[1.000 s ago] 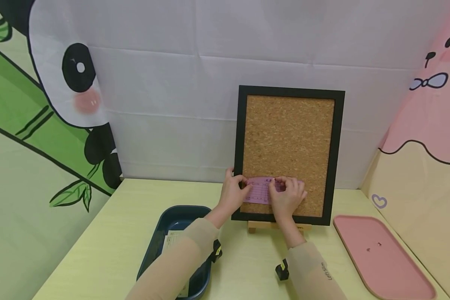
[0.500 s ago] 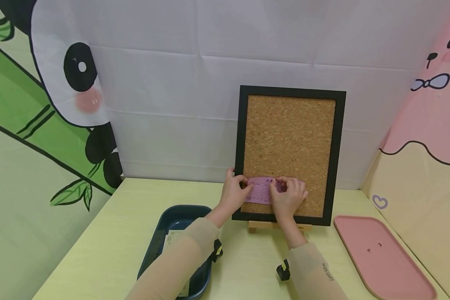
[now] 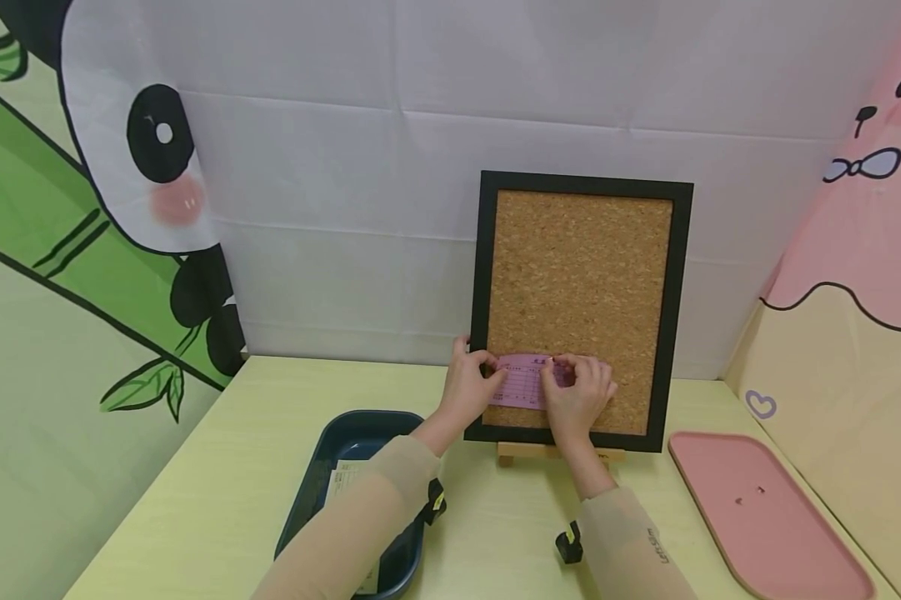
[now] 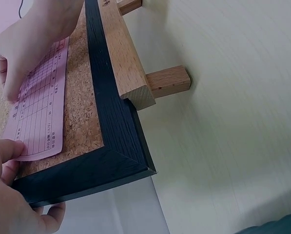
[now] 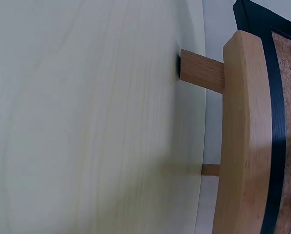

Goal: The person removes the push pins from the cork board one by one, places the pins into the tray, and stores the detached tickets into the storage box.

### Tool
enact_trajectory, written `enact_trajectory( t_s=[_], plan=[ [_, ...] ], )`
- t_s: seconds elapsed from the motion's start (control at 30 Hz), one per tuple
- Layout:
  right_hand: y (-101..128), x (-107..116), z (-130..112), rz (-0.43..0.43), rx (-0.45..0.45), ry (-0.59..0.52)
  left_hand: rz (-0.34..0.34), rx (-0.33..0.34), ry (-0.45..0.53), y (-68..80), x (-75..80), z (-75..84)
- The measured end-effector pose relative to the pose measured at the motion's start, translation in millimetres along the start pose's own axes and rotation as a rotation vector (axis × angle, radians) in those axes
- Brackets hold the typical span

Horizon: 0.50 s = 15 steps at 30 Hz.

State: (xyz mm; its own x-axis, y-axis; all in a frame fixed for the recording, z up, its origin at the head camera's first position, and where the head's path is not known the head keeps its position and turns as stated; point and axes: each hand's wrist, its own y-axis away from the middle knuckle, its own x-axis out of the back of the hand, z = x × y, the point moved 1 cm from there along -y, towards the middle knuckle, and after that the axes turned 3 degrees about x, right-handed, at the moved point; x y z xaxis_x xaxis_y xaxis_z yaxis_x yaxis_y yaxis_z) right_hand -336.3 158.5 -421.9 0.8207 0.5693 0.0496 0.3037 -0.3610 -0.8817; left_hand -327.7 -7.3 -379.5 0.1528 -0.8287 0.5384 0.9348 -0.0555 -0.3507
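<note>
A cork board [image 3: 581,283] in a black frame [image 4: 117,146] stands upright on a wooden easel [image 3: 558,454] at the back of the table. A pink printed slip [image 3: 520,385] lies flat against the board's lower left. My left hand [image 3: 467,385] pinches the slip's left end, thumb [image 4: 4,150] on the paper and a finger behind the frame. My right hand [image 3: 579,393] has curled fingers whose tips sit on the slip's upper edge [image 4: 18,73]. What lies under those fingertips is hidden. The right wrist view shows only the easel [image 5: 242,136] and the table.
A dark blue tray [image 3: 328,467] with paper slips [image 3: 341,483] sits at the front left, partly under my left forearm. A pink tray [image 3: 788,533] holding two tiny pins [image 3: 748,495] lies on the right. Cloth backdrops close off the back and both sides.
</note>
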Motion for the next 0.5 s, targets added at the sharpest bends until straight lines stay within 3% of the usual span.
enact_trajectory(
  t_s=[0.5],
  plan=[
    [-1.2,1.9,-0.2,0.000,0.039,-0.005,0.004,-0.002,0.001,-0.5,-0.9,-0.7]
  ],
)
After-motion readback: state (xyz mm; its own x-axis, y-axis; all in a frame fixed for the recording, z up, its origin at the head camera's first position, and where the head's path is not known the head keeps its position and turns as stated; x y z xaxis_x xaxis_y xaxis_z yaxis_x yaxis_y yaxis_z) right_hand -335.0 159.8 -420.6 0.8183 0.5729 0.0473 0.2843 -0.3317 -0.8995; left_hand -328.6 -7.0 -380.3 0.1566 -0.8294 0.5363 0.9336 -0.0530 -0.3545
